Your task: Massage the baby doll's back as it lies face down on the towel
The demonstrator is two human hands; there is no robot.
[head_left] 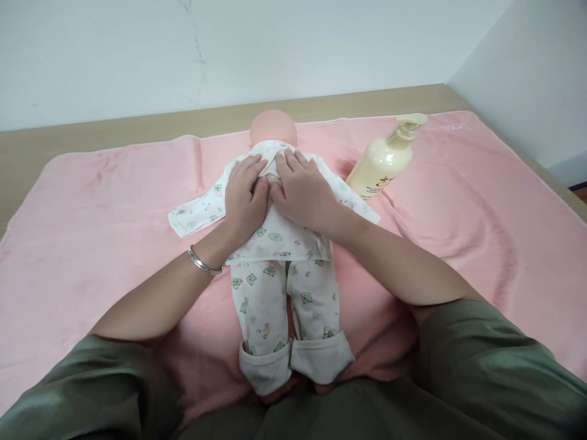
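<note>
Subject of inspection: a doll [285,244] in a printed top and trousers, lying directly in front of the person on a pink blanket [114,208]. Its long axis runs straight away from the body, between the forearms — head at the far end, cuffed trouser legs nearest the person. No face shows; it appears to lie back upward.

Both hands touch the upper part of the top, one each side of the midline, so neither is nearer. The left hand [247,197] and right hand [303,192] rest flat, fingers extended toward the head, thumbs close together; neither grips. Cloth is rucked between them.

A pump bottle [383,164] stands beyond the doll's right-hand sleeve in view — nearer the right hand, untouched.
</note>
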